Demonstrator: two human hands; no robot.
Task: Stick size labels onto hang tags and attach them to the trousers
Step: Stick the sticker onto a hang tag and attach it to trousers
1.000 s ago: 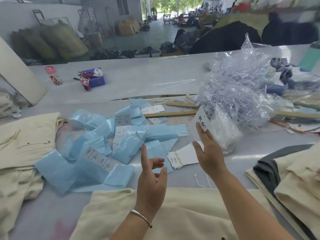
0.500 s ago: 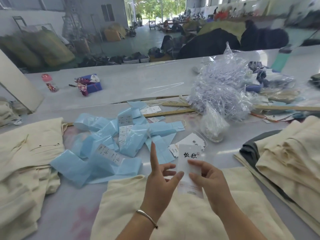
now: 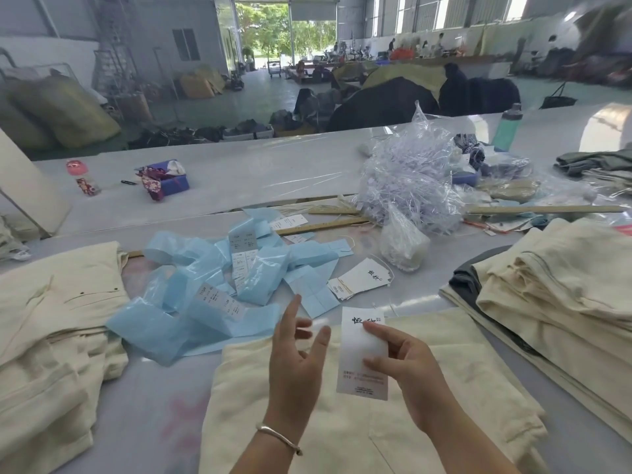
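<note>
since half-second ago, hang tag point(image 3: 363, 354) lowered over cream trousers point(image 3: 359, 422), left hand point(image 3: 295, 350) drawn off it. left hand fingers spread loose, small white blur at fingertips, maybe size label, cannot tell. right hand point(image 3: 402, 362) pinches hang tag upright by edge. best: steady tag, press label flat on blank area, not over print. around: blue label strips point(image 3: 205, 285), spare tags point(image 3: 359, 280), plastic fastener bag point(image 3: 410, 186), folded trousers stack point(image 3: 564, 285). nothing blocks.
</note>
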